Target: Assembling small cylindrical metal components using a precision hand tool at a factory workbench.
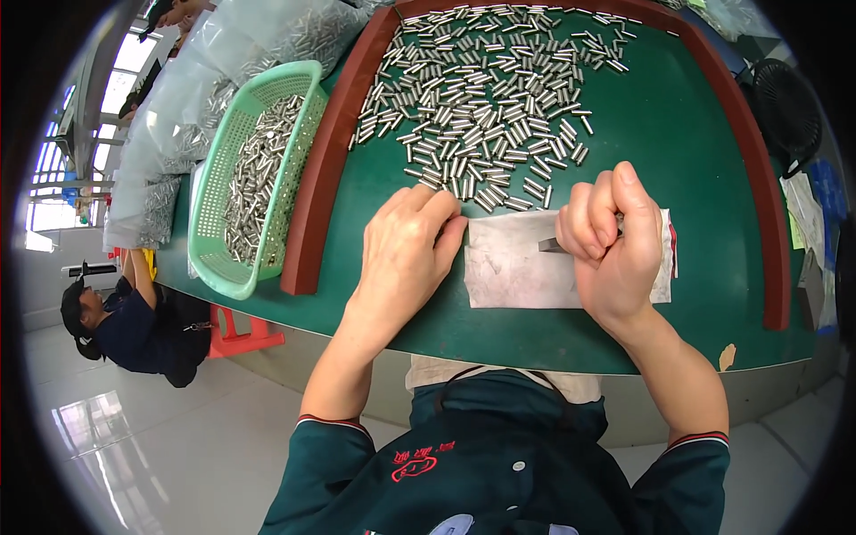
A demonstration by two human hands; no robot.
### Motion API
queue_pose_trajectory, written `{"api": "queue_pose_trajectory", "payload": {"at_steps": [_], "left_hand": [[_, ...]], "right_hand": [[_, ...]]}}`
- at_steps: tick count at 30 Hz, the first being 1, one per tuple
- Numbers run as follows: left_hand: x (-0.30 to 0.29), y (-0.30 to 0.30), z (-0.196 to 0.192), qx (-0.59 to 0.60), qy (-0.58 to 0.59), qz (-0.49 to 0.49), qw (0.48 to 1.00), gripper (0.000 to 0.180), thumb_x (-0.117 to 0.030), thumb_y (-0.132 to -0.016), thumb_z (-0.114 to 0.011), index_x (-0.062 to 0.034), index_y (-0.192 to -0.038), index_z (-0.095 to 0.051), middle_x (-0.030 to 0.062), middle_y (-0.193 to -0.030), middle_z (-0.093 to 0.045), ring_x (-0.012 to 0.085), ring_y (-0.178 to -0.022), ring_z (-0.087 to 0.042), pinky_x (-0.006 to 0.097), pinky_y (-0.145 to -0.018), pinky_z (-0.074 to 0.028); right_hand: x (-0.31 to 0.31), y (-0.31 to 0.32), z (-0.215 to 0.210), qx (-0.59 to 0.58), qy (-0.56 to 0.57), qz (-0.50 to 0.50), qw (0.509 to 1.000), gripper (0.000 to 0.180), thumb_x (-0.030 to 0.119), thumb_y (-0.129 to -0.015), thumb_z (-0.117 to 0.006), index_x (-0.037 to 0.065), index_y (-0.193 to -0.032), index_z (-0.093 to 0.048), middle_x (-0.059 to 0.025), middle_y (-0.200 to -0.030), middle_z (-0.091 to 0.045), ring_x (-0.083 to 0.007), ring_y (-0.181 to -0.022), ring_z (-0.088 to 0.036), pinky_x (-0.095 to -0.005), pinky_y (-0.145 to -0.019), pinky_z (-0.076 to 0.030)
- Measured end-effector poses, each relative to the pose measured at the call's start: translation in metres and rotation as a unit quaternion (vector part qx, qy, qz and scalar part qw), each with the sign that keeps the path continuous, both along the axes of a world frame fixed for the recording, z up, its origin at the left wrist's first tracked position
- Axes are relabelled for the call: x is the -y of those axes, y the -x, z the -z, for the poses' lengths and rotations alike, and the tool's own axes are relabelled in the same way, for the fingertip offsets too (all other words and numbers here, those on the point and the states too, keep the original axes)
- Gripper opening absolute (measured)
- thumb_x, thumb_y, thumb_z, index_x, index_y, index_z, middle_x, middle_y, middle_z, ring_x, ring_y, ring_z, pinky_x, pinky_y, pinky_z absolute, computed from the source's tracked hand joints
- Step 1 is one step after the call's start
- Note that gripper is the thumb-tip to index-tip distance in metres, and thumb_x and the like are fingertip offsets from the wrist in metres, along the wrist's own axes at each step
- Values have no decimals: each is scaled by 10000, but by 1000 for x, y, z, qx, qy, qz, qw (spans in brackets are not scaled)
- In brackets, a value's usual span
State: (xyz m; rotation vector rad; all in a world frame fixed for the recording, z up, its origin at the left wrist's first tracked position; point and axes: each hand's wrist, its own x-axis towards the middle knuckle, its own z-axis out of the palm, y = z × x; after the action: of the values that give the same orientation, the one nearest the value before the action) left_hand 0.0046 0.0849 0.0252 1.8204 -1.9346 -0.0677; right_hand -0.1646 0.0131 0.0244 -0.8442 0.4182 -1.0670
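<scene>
My left hand [403,251] rests at the near edge of a spread of short metal pins [490,116], its fingers bent down and thumb and forefinger tips meeting. Whatever lies between those tips is hidden. My right hand [615,245] is closed in a fist, thumb up, above a worn whitish cloth pad [513,281]. From the fist's left side sticks out the flat tip of a grey metal tool [548,244]; its kind cannot be made out. The pad lies flat on the green tabletop [660,116], just nearer to me than the pins.
Dark red wooden rails [325,187] border the work area. Left of them stands a light green basket [205,214] of pins, with clear bags [147,209] of pins beyond. A black fan [785,107] is at the far right. Another person [134,330] sits at the left, beside a red stool [241,337].
</scene>
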Motion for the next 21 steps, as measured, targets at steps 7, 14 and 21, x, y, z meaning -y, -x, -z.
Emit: {"api": "queue_pose_trajectory", "payload": {"at_steps": [7, 14, 21], "left_hand": [[-9, -2, 2, 38, 9, -42, 998, 122, 53, -623, -579, -5, -698, -503, 86, -648, -508, 236, -589, -506, 331, -526, -401], [-15, 21, -4, -139, 0, 65, 988, 170, 60, -604, -558, -27, -742, -511, 85, -690, -491, 265, -633, -489, 351, -555, -402], [-11, 30, 6, -122, 19, 72, 990, 126, 43, -611, -601, -13, -705, -540, 57, -693, -523, 217, -623, -502, 301, -558, -405]], "right_hand": [[-1, 0, -1, 3, 10, 7, 1000, 435, 236, -911, -313, 86, -503, -298, -7, -441, -311, -65, -415, -247, -209, -385, -204], [-2, -4, 1, 41, 33, -2, 999, 432, 242, -910, -307, 83, -508, -303, -10, -444, -310, -75, -418, -254, -215, -393, -213], [-2, -4, 3, 76, -41, -37, 996, 432, 272, -909, -317, 90, -518, -301, -11, -452, -312, -73, -416, -237, -216, -388, -200]]}}
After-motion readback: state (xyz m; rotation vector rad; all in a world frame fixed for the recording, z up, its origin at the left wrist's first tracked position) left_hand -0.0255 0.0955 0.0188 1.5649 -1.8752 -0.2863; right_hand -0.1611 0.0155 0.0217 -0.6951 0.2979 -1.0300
